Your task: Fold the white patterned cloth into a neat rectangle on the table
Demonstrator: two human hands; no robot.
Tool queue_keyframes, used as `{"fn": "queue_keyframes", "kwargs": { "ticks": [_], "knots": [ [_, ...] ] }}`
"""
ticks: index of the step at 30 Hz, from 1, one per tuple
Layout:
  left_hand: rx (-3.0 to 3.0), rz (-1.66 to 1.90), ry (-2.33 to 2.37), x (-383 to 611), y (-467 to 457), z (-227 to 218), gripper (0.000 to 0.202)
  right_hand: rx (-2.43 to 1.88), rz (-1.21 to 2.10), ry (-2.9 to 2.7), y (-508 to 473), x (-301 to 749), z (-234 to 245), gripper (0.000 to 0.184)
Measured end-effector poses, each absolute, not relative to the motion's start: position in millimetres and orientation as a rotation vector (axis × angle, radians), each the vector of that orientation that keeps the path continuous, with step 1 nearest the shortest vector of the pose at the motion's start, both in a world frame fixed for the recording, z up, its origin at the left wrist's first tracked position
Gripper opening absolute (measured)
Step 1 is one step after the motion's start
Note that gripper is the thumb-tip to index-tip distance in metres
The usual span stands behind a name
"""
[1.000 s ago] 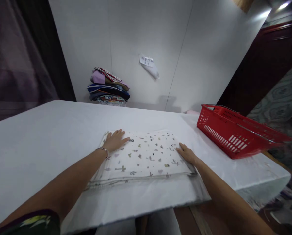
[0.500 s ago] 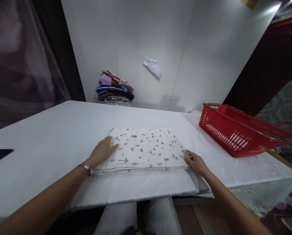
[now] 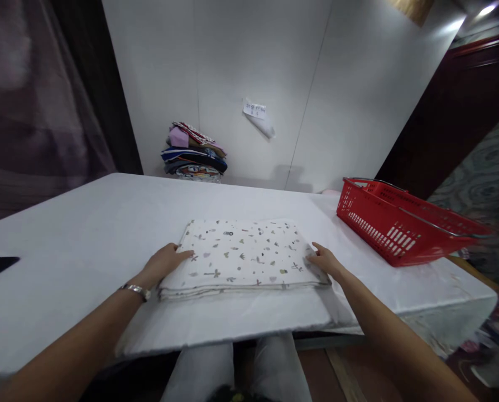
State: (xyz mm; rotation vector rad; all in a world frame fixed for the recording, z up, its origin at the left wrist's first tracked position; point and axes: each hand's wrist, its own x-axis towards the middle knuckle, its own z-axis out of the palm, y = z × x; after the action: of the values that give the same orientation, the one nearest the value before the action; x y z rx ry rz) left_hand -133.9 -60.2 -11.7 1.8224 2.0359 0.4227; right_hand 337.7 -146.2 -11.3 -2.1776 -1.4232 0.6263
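While the folded printed cloth [image 3: 241, 254] lies flat on the near-middle part of the white desk [image 3: 94, 234], both hands now sit at its short sides. L hand [image 3: 163, 263]: 1 s ago it was spread on top near the far L corner; since then it's slid outward & nearer, now at the L edge w/ thumb on top and apart from the fingers. R hand [image 3: 325, 262]: was flatter on the R side, now curled at the R edge, touching it. Can't tell if either is clamped, b/c fingertips are partly hidden by hand & cloth. Cloth's near edge is squarer vs. 1 s ago, layers stacked neater. Red basket [image 3: 404, 229] stays on the desk's R side, clothes pile [image 3: 195, 153] at the back by the wall.
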Motion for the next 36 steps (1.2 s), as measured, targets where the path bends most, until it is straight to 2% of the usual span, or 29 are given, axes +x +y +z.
{"fn": "queue_keyframes", "kwargs": {
  "ticks": [6, 9, 13, 16, 18, 21, 28, 36],
  "knots": [
    [1.735, 0.582, 2.027, -135.2, -60.2, -16.7, 0.069, -2.315, 0.627, -1.384, -140.8, 338.8, -2.6, 0.071],
    [1.684, 0.612, 2.006, -134.3, -61.3, -13.0, 0.068, -2.392, 0.728, -1.349, -136.3, 333.6, 6.6, 0.072],
    [1.559, 0.633, 1.921, -132.5, -65.5, -5.2, 0.067, -2.424, 0.872, -1.3, -136.1, 328.8, 14.5, 0.058],
    [1.391, 0.657, 1.741, -132.6, -70.1, -1.5, 0.063, -2.25, 1.055, -1.222, -140.7, 333.2, 13.4, 0.038],
    [1.281, 0.687, 1.596, -133.9, -72.7, -1.5, 0.055, -2.086, 1.268, -1.075, -144.8, 338.4, 10.1, 0.032],
    [1.139, 0.722, 1.414, -136.4, -74.7, -4.1, 0.046, -1.942, 1.458, -0.842, -150.0, 344.3, 4.3, 0.034],
    [0.906, 0.764, 1.324, -137.6, -76.4, -10.2, 0.032, -1.826, 1.586, -0.593, -151.2, 342.0, -1.8, 0.033],
    [1.193, 0.753, 1.619, -134.9, -75.7, -7.4, 0.027, -1.665, 1.637, -0.647, -162.9, 339.7, -4.4, 0.026]
  ]
}}
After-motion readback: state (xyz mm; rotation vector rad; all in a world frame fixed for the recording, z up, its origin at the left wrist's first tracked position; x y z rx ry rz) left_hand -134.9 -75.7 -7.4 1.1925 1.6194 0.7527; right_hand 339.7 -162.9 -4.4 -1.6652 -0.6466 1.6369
